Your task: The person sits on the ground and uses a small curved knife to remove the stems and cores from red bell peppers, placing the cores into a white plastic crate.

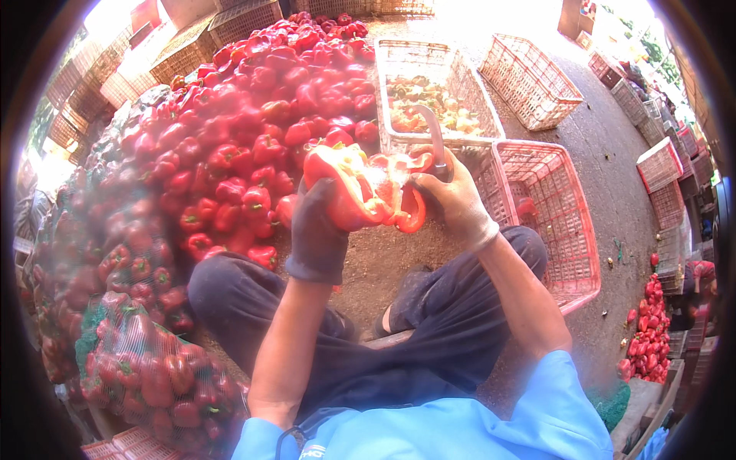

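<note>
My left hand (319, 230), in a dark glove, grips a large red bell pepper (339, 190) that is cut open, its pale inside showing. In a light glove, my right hand (457, 198) holds a knife with a curved blade (434, 129), the blade pointing up and away from me. The fingers of that hand also touch the opened part of the pepper (411, 210). Beyond the hands, a white plastic crate (437, 137) holds yellowish-green pepper cores (434, 103). A red crate (592, 253) beside my right knee has a red piece in it.
A large heap of red bell peppers (264, 149) spreads at the front left. Mesh sacks of peppers (155, 379) stand at my left. An upright crate (532, 80) sits farther off, and more peppers (650, 333) lie at far right near a person (701, 270).
</note>
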Available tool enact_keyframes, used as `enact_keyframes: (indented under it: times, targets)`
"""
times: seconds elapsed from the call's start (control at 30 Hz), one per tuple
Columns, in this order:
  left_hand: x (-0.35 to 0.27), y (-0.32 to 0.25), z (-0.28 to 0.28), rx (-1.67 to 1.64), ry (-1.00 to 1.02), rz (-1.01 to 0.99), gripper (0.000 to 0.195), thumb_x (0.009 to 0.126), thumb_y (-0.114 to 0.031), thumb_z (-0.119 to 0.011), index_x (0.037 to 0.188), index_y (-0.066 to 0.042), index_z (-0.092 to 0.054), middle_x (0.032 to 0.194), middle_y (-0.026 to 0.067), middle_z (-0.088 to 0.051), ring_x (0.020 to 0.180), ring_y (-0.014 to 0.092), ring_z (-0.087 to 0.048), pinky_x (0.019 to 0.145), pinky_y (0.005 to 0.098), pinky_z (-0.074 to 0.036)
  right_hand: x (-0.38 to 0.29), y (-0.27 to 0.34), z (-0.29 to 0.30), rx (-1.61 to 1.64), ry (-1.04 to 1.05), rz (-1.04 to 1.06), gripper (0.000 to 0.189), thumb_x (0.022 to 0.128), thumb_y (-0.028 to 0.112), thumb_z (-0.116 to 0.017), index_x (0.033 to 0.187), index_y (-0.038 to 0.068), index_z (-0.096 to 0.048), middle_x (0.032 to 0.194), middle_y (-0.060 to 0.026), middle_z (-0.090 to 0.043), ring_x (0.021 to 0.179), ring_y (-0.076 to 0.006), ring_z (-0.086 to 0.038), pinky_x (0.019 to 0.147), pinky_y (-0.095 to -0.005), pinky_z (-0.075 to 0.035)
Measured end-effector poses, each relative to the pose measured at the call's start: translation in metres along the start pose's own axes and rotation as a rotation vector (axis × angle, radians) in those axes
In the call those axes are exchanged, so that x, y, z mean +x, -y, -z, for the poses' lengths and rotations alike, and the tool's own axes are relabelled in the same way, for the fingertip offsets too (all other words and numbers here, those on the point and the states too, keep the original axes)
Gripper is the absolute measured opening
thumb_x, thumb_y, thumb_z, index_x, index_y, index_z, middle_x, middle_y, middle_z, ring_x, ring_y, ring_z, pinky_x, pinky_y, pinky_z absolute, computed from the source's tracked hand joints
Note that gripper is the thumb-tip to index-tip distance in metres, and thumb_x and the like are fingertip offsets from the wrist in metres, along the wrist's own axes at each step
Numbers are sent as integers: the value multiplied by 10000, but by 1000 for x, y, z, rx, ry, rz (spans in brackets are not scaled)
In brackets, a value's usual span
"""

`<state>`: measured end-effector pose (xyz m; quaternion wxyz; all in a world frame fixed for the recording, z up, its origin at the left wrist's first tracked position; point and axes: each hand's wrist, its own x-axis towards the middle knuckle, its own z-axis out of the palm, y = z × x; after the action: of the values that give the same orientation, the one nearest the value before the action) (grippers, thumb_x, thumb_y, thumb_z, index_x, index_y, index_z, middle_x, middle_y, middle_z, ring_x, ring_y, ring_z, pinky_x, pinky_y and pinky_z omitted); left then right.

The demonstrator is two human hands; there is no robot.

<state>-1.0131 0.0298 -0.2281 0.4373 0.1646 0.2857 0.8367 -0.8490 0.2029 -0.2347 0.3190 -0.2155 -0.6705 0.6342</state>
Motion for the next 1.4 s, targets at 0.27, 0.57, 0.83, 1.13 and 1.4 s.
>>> enact_keyframes:
  times: [0.27,0.57,0.83,1.13,1.4]
  targets:
    - [8,5,-1,358,31,-163,663,851,-40,-723,1485,-3,-533,1307,99,-666,1194,172,-651,1055,343,-545,-17,60,-3,-43,-208,-129,233,1057,220,-734,1213,49,-705,861,5,-691,608,-19,-557,493,-199,-441]
    - [-12,5,-7,653,237,-74,809,754,17,-932,1477,-22,-569,1449,97,-636,1299,191,-639,1120,374,-548,3,-5,-14,247,11,-675,388,1059,507,-701,1165,135,-714,765,21,-687,511,-45,-526,427,-213,-380]
    - [-12,-13,-6,598,217,66,774,757,3,-897,1460,-26,-574,1349,88,-673,1234,186,-666,1072,360,-561,6,-28,-22,444,143,-603,293,1040,503,-726,1041,215,-673,674,76,-546,506,-42,-483,425,-220,-295]
    - [10,-2,69,210,-61,-91,528,1020,-225,-625,1484,2,-519,1385,110,-644,1278,244,-631,1112,419,-504,35,24,7,186,-67,-327,322,1024,335,-783,1200,82,-689,801,17,-650,583,-44,-558,481,-218,-445]
    - [10,7,64,133,11,16,629,1034,-289,-641,1580,-31,-469,1545,119,-589,1481,304,-531,1249,506,-415,67,20,47,-779,-118,116,657,979,441,-827,1456,25,-651,1020,-71,-735,633,-68,-585,557,-245,-518]
